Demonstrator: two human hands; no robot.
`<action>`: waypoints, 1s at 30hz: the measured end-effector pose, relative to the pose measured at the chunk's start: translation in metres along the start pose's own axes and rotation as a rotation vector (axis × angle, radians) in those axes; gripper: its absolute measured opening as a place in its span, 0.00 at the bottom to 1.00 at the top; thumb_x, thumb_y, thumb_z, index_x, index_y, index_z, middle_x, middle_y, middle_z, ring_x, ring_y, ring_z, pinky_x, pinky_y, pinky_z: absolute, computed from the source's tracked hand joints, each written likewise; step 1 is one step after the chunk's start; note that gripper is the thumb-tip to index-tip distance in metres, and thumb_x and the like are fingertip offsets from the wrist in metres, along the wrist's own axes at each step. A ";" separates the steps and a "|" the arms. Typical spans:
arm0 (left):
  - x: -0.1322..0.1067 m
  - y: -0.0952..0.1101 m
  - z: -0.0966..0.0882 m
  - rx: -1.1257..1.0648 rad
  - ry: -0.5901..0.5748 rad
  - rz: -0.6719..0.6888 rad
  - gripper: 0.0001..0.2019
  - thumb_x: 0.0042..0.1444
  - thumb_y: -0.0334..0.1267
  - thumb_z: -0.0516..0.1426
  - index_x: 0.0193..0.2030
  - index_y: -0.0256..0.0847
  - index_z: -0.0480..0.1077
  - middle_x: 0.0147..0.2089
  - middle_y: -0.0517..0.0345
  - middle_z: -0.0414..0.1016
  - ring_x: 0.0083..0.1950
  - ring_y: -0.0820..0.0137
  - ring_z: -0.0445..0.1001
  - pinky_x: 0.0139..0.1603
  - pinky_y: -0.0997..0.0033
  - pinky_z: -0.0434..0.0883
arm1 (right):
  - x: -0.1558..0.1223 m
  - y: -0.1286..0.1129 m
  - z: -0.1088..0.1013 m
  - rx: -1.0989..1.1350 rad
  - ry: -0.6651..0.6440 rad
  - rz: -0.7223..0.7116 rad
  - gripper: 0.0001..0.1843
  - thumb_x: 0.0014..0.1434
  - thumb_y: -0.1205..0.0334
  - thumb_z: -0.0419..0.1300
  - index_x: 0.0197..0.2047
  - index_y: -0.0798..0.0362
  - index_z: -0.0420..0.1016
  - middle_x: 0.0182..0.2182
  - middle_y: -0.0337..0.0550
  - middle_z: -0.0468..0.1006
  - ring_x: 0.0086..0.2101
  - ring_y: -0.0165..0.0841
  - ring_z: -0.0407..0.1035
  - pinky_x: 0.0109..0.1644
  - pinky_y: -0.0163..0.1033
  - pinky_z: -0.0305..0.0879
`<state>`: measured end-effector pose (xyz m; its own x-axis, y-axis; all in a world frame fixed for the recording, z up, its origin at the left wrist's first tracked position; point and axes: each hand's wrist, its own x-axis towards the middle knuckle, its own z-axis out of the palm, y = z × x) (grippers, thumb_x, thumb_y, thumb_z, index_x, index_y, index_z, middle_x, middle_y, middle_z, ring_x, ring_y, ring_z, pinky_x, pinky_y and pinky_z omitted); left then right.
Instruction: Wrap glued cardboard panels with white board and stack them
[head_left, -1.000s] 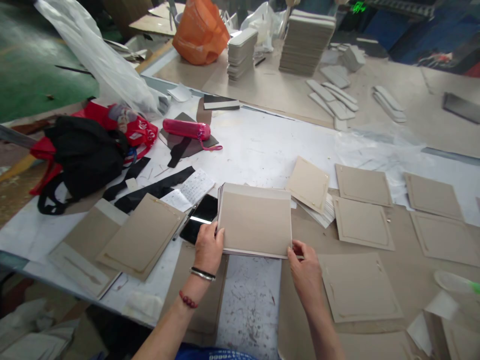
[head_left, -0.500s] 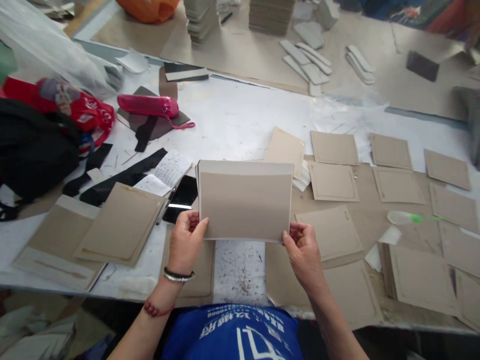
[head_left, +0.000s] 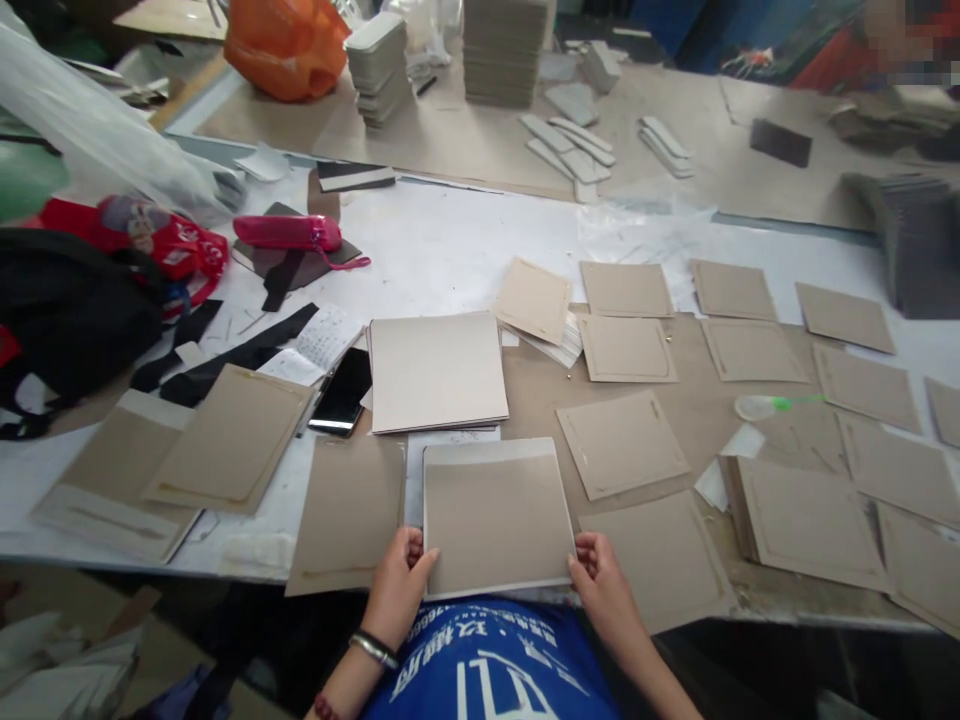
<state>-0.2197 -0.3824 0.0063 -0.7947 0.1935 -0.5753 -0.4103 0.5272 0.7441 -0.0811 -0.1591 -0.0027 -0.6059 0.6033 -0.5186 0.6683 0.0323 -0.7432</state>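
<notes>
At 6 o'clock, table (head_left: 450, 245) edge | beige board (head_left: 491, 520), just before blue shirt (head_left: 487, 665) | left hand (head_left: 397, 582), right hand (head_left: 604, 590): fingers clamped on its side edges, 8 and 4 o'clock | change: board nearer shirt than half a second ago, pale stack (head_left: 439, 375) at 11 o'clock exposed | meaning: board handled apart from stack

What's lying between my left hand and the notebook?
In the head view, a brown board lies first beyond your left hand, then the black phone, just short of the notebook.
</notes>
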 end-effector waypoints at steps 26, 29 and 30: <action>-0.011 -0.036 0.038 0.348 0.406 0.288 0.12 0.50 0.34 0.50 0.40 0.37 0.70 0.38 0.50 0.69 0.39 0.66 0.71 0.46 0.59 0.69 | 0.021 0.034 0.005 -0.721 0.107 -0.547 0.16 0.56 0.67 0.44 0.45 0.57 0.67 0.36 0.52 0.69 0.39 0.39 0.64 0.45 0.43 0.63; -0.010 -0.037 0.036 0.364 0.399 0.336 0.12 0.51 0.34 0.50 0.40 0.38 0.70 0.39 0.50 0.70 0.41 0.65 0.70 0.48 0.59 0.68 | 0.018 0.033 0.005 -0.722 0.120 -0.539 0.17 0.56 0.67 0.44 0.45 0.56 0.68 0.35 0.51 0.69 0.38 0.38 0.64 0.44 0.43 0.62; -0.009 -0.038 0.035 0.367 0.393 0.351 0.12 0.50 0.34 0.50 0.40 0.39 0.71 0.39 0.50 0.70 0.42 0.65 0.70 0.49 0.59 0.68 | 0.016 0.032 0.006 -0.722 0.127 -0.530 0.17 0.56 0.67 0.44 0.45 0.56 0.68 0.34 0.50 0.69 0.38 0.38 0.64 0.44 0.43 0.63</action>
<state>-0.1810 -0.3752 -0.0287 -0.9871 0.1251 -0.0998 0.0283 0.7503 0.6605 -0.0719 -0.1528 -0.0375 -0.8878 0.4490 -0.1011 0.4492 0.7974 -0.4031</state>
